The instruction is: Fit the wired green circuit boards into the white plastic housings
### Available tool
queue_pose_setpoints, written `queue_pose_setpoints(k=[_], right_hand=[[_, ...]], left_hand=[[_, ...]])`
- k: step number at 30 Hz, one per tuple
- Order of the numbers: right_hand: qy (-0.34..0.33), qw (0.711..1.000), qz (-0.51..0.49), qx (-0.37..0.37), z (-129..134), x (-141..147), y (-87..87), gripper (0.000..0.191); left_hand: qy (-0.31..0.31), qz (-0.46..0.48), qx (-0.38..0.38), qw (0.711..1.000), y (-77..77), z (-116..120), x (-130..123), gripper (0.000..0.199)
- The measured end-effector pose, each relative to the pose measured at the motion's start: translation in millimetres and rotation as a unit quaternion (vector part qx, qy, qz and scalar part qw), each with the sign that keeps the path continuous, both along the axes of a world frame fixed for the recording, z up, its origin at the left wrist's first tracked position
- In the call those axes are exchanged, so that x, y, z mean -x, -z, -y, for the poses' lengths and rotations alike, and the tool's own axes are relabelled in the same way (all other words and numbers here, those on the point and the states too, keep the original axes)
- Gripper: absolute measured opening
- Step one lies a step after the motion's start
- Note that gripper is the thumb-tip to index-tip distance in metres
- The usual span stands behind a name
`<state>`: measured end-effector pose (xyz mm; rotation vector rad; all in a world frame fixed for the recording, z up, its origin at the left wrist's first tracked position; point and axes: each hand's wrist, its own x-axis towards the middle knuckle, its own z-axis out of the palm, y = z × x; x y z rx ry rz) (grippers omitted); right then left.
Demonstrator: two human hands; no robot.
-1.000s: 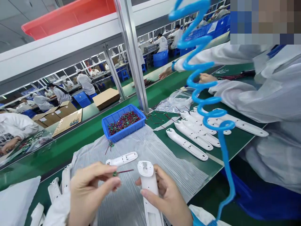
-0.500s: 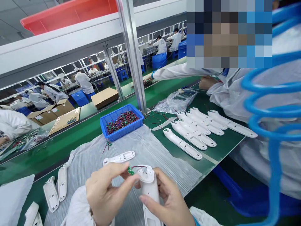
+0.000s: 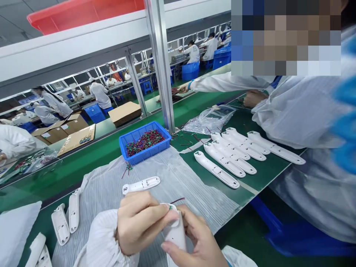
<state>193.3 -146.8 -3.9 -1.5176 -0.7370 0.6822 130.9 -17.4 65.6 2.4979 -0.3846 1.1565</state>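
Observation:
My right hand (image 3: 198, 235) is wrapped round a white plastic housing (image 3: 175, 234), its wider end tilted up. At that end my left hand (image 3: 144, 220) pinches a small green circuit board (image 3: 170, 207), mostly covered by the fingers. A dark red wire (image 3: 178, 200) sticks out to the right from there. Just beyond my hands another white housing (image 3: 143, 184) lies on the foam sheet (image 3: 108, 193). Farther back stands a blue bin (image 3: 146, 155) holding many small green boards with red and black wires.
Several white housings (image 3: 217, 170) lie in a row at the right, with a clear plastic bag (image 3: 208, 118) behind them. More housings (image 3: 60, 224) lie at the left. A metal post (image 3: 161, 66) rises behind the bin. A co-worker's arm (image 3: 217, 83) reaches in beside a blue coiled hose (image 3: 345, 126).
My left hand has moved right, bringing the green board from beside the housing's upper end onto it. The wire now points out to the right.

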Motion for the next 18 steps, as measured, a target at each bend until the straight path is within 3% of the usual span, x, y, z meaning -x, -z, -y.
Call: queue_pose_setpoints(k=[5, 8, 11, 15, 18], right_hand=[[-0.007, 1.000, -0.026, -0.012, 5, -5, -8.1, 0.033], [-0.031, 0.999, -0.036, -0.009, 7, -6, -3.8, 0.042], [-0.007, 1.000, -0.020, 0.011, 9, -7, 2.9, 0.051], [0.032, 0.997, 0.025, 0.058, 11, -7, 1.6, 0.050], [0.078, 0.994, 0.061, 0.053, 12, -6, -4.5, 0.044]], left_hand=[[0.035, -0.065, -0.030, 0.997, 0.9, -6, 0, 0.016], [0.037, -0.093, 0.079, 0.992, -0.1, -7, 1, 0.013], [0.026, -0.116, 0.182, 0.976, -1.6, -5, 1, 0.003], [-0.008, -0.138, 0.249, 0.958, -2.0, 2, -1, 0.002], [-0.020, -0.163, 0.295, 0.941, -2.3, 3, -5, 0.006]])
